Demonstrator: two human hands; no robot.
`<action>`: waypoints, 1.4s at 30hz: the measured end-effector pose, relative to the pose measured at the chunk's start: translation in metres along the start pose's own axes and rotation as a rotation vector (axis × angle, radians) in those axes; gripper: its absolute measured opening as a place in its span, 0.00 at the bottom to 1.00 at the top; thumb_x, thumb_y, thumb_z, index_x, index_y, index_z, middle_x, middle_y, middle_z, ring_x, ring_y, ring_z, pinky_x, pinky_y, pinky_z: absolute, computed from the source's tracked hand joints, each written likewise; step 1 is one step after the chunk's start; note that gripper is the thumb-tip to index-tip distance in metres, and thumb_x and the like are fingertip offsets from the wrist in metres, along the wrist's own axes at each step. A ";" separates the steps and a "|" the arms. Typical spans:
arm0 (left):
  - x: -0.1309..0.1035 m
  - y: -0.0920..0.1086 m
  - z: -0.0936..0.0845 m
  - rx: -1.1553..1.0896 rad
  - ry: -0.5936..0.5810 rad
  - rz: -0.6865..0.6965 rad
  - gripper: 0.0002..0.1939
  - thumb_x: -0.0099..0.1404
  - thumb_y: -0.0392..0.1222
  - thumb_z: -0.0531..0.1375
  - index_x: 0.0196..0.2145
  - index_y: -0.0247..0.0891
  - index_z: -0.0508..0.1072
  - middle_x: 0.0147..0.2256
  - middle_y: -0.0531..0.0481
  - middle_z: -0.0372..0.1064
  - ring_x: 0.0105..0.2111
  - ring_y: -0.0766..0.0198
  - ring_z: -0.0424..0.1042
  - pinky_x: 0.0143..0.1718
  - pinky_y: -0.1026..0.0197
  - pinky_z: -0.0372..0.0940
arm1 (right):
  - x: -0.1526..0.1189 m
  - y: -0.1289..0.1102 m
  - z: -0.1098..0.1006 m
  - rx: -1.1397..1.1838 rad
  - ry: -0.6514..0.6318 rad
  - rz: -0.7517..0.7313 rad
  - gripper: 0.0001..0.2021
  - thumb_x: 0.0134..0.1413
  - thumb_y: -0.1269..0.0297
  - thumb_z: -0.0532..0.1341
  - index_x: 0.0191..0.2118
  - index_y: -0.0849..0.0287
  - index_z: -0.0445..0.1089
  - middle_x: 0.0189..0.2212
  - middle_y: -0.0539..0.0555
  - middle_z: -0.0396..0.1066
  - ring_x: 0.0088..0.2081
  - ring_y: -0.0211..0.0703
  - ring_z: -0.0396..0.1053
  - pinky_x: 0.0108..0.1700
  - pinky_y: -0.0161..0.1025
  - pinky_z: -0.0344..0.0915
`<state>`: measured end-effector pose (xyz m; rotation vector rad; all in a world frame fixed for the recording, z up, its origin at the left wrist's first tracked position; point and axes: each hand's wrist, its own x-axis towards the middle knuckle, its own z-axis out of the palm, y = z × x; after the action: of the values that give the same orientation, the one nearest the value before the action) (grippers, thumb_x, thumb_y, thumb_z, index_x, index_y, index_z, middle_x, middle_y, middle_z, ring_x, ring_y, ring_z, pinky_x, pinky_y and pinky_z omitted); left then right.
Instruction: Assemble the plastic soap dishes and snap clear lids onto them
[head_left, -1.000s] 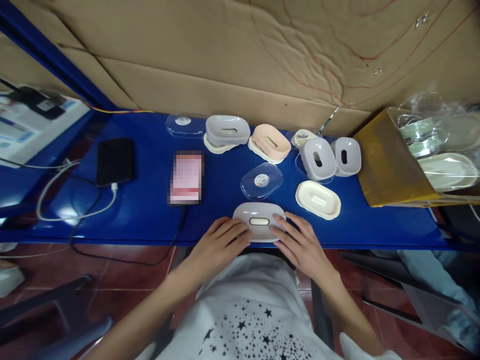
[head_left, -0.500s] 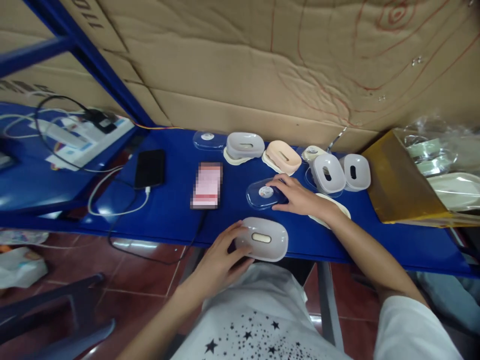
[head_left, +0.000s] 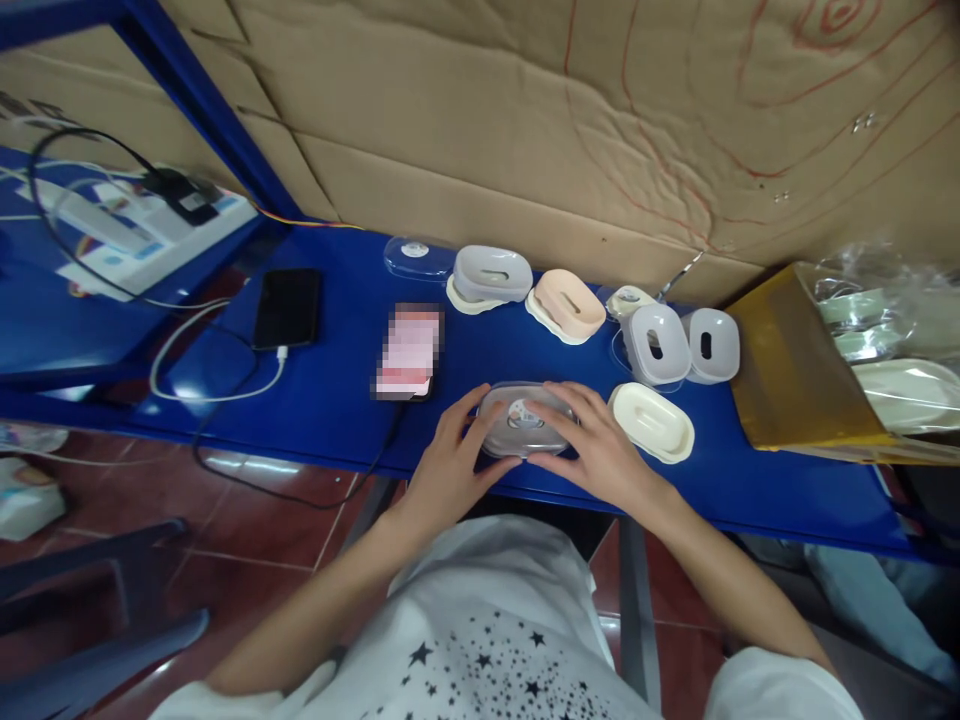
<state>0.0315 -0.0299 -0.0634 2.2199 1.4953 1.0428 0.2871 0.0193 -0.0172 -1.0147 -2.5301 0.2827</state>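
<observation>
Left hand point(head_left: 451, 458) and right hand point(head_left: 604, 452) hold the clear lid point(head_left: 517, 410) by its ends, over the grey dish point(head_left: 523, 440). Pressing evenly seems best.

Workshop-like spot: blue bench point(head_left: 345, 365), cardboard backing point(head_left: 450, 120), carton point(head_left: 780, 370) of plastic parts point(head_left: 911, 395)

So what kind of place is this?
Perhaps a small workshop: there's a long blue table, oval grey plastic dishes, and an open brown cardboard box with pale plastic pieces inside.
</observation>
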 end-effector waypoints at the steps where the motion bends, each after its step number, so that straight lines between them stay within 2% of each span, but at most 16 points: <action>1: 0.000 -0.001 -0.001 0.012 -0.003 0.012 0.38 0.75 0.51 0.68 0.75 0.51 0.57 0.72 0.34 0.60 0.71 0.40 0.67 0.67 0.33 0.71 | 0.000 0.002 0.003 -0.024 0.001 -0.018 0.31 0.71 0.49 0.67 0.73 0.48 0.66 0.71 0.62 0.67 0.71 0.64 0.63 0.71 0.67 0.68; 10: -0.001 -0.011 -0.006 0.042 0.040 0.082 0.31 0.74 0.55 0.67 0.69 0.47 0.67 0.71 0.35 0.64 0.68 0.44 0.72 0.65 0.39 0.74 | -0.003 0.006 0.019 -0.206 0.036 -0.159 0.32 0.72 0.50 0.66 0.74 0.55 0.66 0.70 0.65 0.68 0.72 0.65 0.64 0.71 0.62 0.69; 14: 0.002 -0.010 -0.006 0.054 0.025 0.049 0.29 0.75 0.55 0.67 0.68 0.47 0.68 0.71 0.36 0.65 0.67 0.44 0.73 0.64 0.40 0.75 | -0.002 0.012 0.010 -0.139 -0.029 -0.143 0.33 0.75 0.48 0.62 0.78 0.52 0.59 0.75 0.63 0.62 0.77 0.62 0.57 0.74 0.63 0.65; 17: 0.013 -0.009 -0.008 0.146 0.064 0.007 0.30 0.75 0.50 0.68 0.69 0.43 0.67 0.71 0.32 0.63 0.69 0.39 0.70 0.65 0.35 0.73 | -0.012 0.028 -0.007 -0.161 0.012 -0.008 0.32 0.78 0.50 0.57 0.80 0.52 0.54 0.76 0.62 0.60 0.78 0.61 0.56 0.75 0.65 0.62; 21: 0.034 -0.002 -0.012 0.325 0.179 0.007 0.32 0.75 0.41 0.67 0.72 0.37 0.64 0.75 0.25 0.52 0.74 0.30 0.59 0.68 0.28 0.66 | -0.051 0.036 -0.019 -0.342 0.175 0.338 0.28 0.78 0.53 0.59 0.75 0.58 0.63 0.67 0.68 0.73 0.70 0.69 0.68 0.69 0.70 0.65; 23: 0.038 0.006 -0.010 0.320 0.201 0.062 0.32 0.76 0.38 0.65 0.73 0.40 0.63 0.75 0.27 0.52 0.74 0.31 0.58 0.70 0.28 0.64 | -0.070 0.028 -0.017 -0.347 0.163 0.387 0.27 0.78 0.53 0.59 0.74 0.58 0.65 0.66 0.69 0.74 0.69 0.70 0.69 0.67 0.70 0.67; 25: 0.036 0.017 -0.003 0.247 0.142 0.151 0.31 0.77 0.37 0.64 0.73 0.43 0.63 0.74 0.31 0.56 0.74 0.36 0.60 0.70 0.32 0.64 | -0.079 0.017 -0.014 -0.240 0.069 0.318 0.28 0.78 0.54 0.58 0.76 0.55 0.61 0.71 0.66 0.68 0.73 0.65 0.65 0.70 0.66 0.67; 27: 0.032 0.028 0.007 0.167 -0.024 0.277 0.30 0.78 0.39 0.62 0.74 0.44 0.62 0.73 0.34 0.59 0.73 0.41 0.62 0.70 0.37 0.66 | -0.076 0.013 -0.014 -0.125 0.010 0.224 0.28 0.79 0.55 0.56 0.78 0.52 0.57 0.75 0.61 0.62 0.76 0.58 0.60 0.74 0.60 0.64; 28: 0.030 0.033 0.013 0.147 -0.125 0.343 0.30 0.79 0.41 0.62 0.74 0.43 0.62 0.74 0.34 0.59 0.73 0.41 0.62 0.70 0.38 0.66 | -0.071 0.016 -0.016 -0.102 0.025 0.200 0.27 0.80 0.56 0.55 0.78 0.52 0.58 0.76 0.60 0.62 0.77 0.55 0.59 0.75 0.58 0.63; 30: 0.028 0.040 0.024 0.164 -0.286 0.438 0.31 0.79 0.45 0.62 0.74 0.41 0.62 0.76 0.34 0.56 0.74 0.39 0.60 0.70 0.35 0.65 | -0.057 0.034 -0.021 -0.140 0.136 0.226 0.25 0.81 0.57 0.53 0.76 0.53 0.61 0.74 0.60 0.66 0.75 0.55 0.62 0.74 0.58 0.63; 32: 0.029 0.044 0.030 0.214 -0.353 0.469 0.31 0.79 0.49 0.63 0.73 0.39 0.64 0.75 0.34 0.58 0.73 0.36 0.61 0.70 0.29 0.63 | -0.042 0.062 -0.027 -0.250 0.262 0.339 0.24 0.80 0.56 0.52 0.73 0.57 0.65 0.69 0.64 0.71 0.71 0.59 0.67 0.71 0.60 0.64; 35: 0.031 0.044 0.028 0.256 -0.368 0.452 0.22 0.80 0.46 0.63 0.67 0.39 0.70 0.66 0.38 0.71 0.64 0.41 0.72 0.68 0.28 0.63 | -0.025 0.103 -0.031 -0.414 0.314 0.518 0.25 0.78 0.50 0.56 0.66 0.61 0.73 0.61 0.68 0.78 0.63 0.66 0.74 0.65 0.63 0.66; 37: 0.028 0.040 0.021 0.251 -0.326 0.442 0.14 0.80 0.39 0.61 0.60 0.40 0.74 0.56 0.42 0.78 0.56 0.47 0.76 0.66 0.31 0.66 | -0.023 0.116 -0.033 -0.451 0.292 0.533 0.21 0.77 0.51 0.58 0.60 0.60 0.78 0.56 0.66 0.81 0.58 0.65 0.77 0.62 0.61 0.67; 39: 0.020 0.033 0.011 0.219 -0.258 0.429 0.07 0.79 0.35 0.61 0.53 0.39 0.76 0.48 0.45 0.79 0.50 0.50 0.77 0.61 0.37 0.70 | -0.027 0.115 -0.033 -0.429 0.321 0.495 0.18 0.78 0.55 0.58 0.56 0.59 0.80 0.53 0.63 0.83 0.54 0.60 0.79 0.59 0.56 0.69; 42: 0.005 0.017 0.000 0.163 -0.169 0.371 0.03 0.78 0.35 0.62 0.48 0.38 0.75 0.46 0.45 0.78 0.49 0.51 0.76 0.53 0.45 0.75 | -0.044 0.085 -0.031 -0.407 0.451 0.412 0.14 0.78 0.60 0.58 0.58 0.58 0.79 0.53 0.61 0.84 0.54 0.56 0.80 0.55 0.50 0.70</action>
<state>0.0443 -0.0333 -0.0512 2.6968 1.1606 0.8246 0.3816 0.0510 -0.0295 -1.5527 -1.9914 -0.3337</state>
